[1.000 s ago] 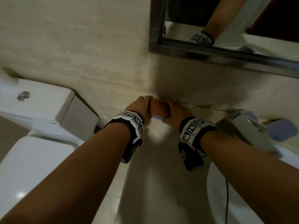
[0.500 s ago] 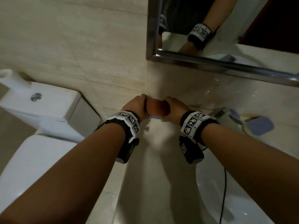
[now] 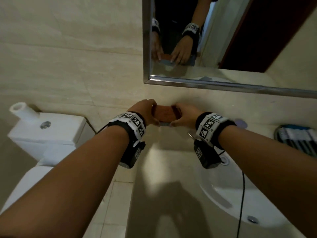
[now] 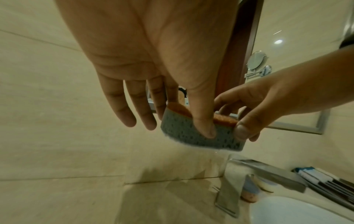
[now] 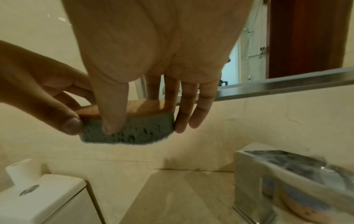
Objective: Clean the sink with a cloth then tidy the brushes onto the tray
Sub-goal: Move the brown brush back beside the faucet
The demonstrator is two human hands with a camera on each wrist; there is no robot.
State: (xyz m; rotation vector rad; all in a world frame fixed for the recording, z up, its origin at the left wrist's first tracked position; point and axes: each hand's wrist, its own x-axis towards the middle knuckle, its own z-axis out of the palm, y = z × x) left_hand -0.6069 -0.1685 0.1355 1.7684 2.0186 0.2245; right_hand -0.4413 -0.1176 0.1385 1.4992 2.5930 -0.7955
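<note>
A sponge (image 3: 164, 114) with an orange top and a grey-blue underside (image 4: 180, 130) hangs in the air close to the wall, just under the mirror. My left hand (image 3: 151, 114) pinches its left end between thumb and fingers. The right end is pinched by my right hand (image 3: 178, 115), whose thumb presses the grey side (image 5: 138, 130). The white sink (image 3: 223, 191) lies below and to the right of both hands. At the far right, a tray (image 3: 296, 136) holds several brushes.
A square chrome tap (image 5: 268, 166) stands at the basin's back, with a soap dish (image 5: 298, 203) behind it. A toilet cistern (image 3: 46, 129) and a paper roll (image 3: 22, 109) sit to the left. The steel-framed mirror (image 3: 223, 79) hangs just above the hands.
Both hands stay together on the sponge near the wall. The sponge now lies flatter, with its orange face up. The view has shifted and now shows the tray.
</note>
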